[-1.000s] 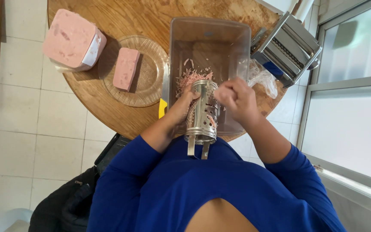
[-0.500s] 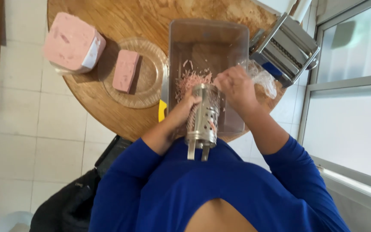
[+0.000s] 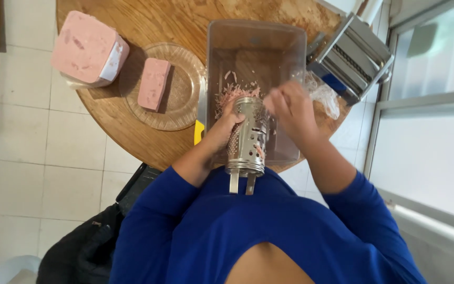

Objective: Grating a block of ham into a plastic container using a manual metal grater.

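Observation:
My left hand [image 3: 223, 126] grips the side of a cylindrical metal grater [image 3: 248, 138], held tilted over a clear plastic tub [image 3: 257, 42]. Pink shreds [image 3: 233, 93] lie in a small heap inside the tub just beyond the grater. My right hand [image 3: 289, 108] is closed against the grater's right side; what it presses there is hidden by the fingers. Both hands sit above the tub's near half.
On the round wooden table [image 3: 153, 16] stand a glass plate [image 3: 184, 108] with a pink meat slab [image 3: 153, 83], a large pink meat block [image 3: 88, 48], a metal pasta machine [image 3: 353, 58] and crumpled plastic wrap [image 3: 324, 97]. A black bag [image 3: 88, 247] lies on the tiled floor.
My right hand has slid up along the grater and slightly left. The left hand and grater have stayed nearly in place.

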